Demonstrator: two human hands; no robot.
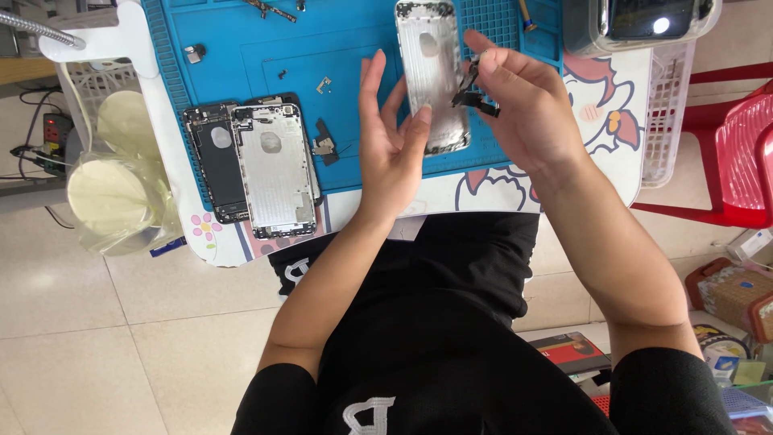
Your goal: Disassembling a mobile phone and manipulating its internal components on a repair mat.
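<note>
My left hand (386,133) is open, palm up, fingers spread, its fingertips touching the left edge of a silver phone housing (435,76) that lies on the blue work mat (241,48). My right hand (523,105) pinches a small black flex-cable part (473,95) just over the housing's right side. Two more phone shells lie at the mat's lower left: a dark one (213,161) and a silver one (274,169).
Small loose parts (324,145) and screws lie on the mat. A clear roll of tape (113,197) and a white basket (668,105) flank the small white table (161,137). A red plastic chair (745,153) stands at the right; boxes sit on the floor.
</note>
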